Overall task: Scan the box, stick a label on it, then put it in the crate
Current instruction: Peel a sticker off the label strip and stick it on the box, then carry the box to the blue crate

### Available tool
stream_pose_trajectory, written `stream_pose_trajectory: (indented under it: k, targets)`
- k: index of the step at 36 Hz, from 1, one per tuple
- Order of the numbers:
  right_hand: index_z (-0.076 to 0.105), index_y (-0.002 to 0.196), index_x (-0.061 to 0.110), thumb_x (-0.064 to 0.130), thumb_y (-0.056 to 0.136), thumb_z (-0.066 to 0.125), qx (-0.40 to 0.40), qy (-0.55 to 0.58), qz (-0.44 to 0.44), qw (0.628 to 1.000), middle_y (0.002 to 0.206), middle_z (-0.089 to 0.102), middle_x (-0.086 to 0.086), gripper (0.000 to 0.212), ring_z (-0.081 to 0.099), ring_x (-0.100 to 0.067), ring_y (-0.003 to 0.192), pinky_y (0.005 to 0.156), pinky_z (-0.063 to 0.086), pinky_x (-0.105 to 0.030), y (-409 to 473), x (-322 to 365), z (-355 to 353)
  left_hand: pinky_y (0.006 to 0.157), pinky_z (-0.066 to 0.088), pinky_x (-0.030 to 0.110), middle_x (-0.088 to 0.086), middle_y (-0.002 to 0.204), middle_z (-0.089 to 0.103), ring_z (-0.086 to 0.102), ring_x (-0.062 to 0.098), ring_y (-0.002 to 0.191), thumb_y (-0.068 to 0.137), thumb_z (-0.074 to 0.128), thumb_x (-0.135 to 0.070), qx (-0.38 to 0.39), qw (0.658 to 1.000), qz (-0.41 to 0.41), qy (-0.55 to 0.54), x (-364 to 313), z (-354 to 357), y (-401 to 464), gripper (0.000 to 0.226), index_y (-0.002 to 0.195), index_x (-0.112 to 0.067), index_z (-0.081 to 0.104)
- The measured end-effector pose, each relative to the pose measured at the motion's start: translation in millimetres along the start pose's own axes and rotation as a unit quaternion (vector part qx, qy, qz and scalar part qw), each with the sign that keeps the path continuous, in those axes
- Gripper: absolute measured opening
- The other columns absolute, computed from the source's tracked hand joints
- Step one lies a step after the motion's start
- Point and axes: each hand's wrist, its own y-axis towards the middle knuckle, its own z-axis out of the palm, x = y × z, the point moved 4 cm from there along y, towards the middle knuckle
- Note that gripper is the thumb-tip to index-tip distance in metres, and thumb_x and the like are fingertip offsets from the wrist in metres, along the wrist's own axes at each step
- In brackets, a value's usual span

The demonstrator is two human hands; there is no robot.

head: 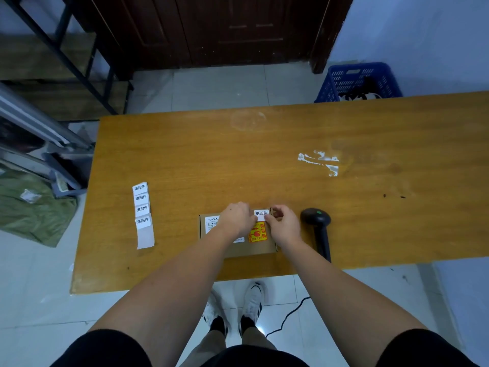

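Observation:
A small brown cardboard box lies flat near the front edge of the wooden table. It carries a white printed sticker at its left and an orange-yellow sticker. A white label with black characters sits at the box's far right corner. My left hand pinches the label's left edge. My right hand pinches its right edge, fingers curled. A black handheld scanner lies on the table just right of the box. The blue plastic crate stands on the floor beyond the table's far right.
A strip of white labels lies on the table left of the box. Torn white tape residue marks the table's right half. A metal rack and a green bag stand left of the table. The scanner's cable runs down to the floor.

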Motion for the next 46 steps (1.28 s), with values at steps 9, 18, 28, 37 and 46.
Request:
stream_pose_trajectory:
  k: [9,18,28,37,46]
  targets:
    - [0.050,0.144,0.016,0.028,0.100,0.056,0.022,-0.017,0.025,0.999,0.138,0.059,-0.008,0.046,0.058,-0.025,0.123,0.102,0.052,-0.046,-2,6,-3,0.068,0.049,0.036,0.012,0.099,0.070,0.064,0.028,0.086,0.102,0.050,-0.032,-0.038,0.999,-0.005,-0.010,9,-20,-11,0.028,0.107,-0.007,0.063]
    - [0.041,0.150,0.010,0.055,0.091,0.062,0.086,-0.118,0.013,0.989,0.143,0.054,-0.011,0.077,0.053,-0.028,0.129,0.105,0.049,-0.045,-15,-11,-14,0.069,0.054,0.035,0.003,0.078,0.059,0.063,0.022,0.079,0.099,0.030,-0.068,0.003,0.985,-0.077,0.152,111,-39,-48,0.067,0.096,-0.010,0.062]
    - [0.059,0.131,0.011,0.065,0.086,0.059,0.109,-0.203,0.006,0.973,0.134,0.052,-0.010,0.071,0.058,-0.027,0.114,0.097,0.050,-0.042,-35,-15,-2,0.076,0.058,0.034,0.002,0.087,0.067,0.065,0.017,0.082,0.097,0.026,-0.074,0.034,0.991,-0.082,0.099,114,7,-69,0.071,0.099,-0.015,0.065]
    - [0.041,0.117,0.016,0.046,0.092,0.065,0.129,-0.020,0.057,0.990,0.124,0.059,-0.010,0.046,0.063,-0.028,0.105,0.074,0.061,-0.044,-52,23,-13,0.074,0.057,0.036,0.002,0.086,0.067,0.065,0.020,0.083,0.098,0.025,-0.074,-0.047,0.995,-0.085,0.013,114,-27,-98,0.068,0.098,-0.018,0.065]
    - [0.049,0.128,0.010,0.046,0.087,0.073,0.175,0.098,-0.038,0.979,0.112,0.063,-0.009,0.060,0.065,-0.021,0.086,0.049,0.058,-0.034,-83,174,-14,0.062,0.049,0.033,0.003,0.088,0.066,0.062,0.018,0.076,0.092,0.039,-0.078,-0.154,0.950,-0.126,-0.239,143,-150,-164,0.071,0.092,-0.010,0.060]
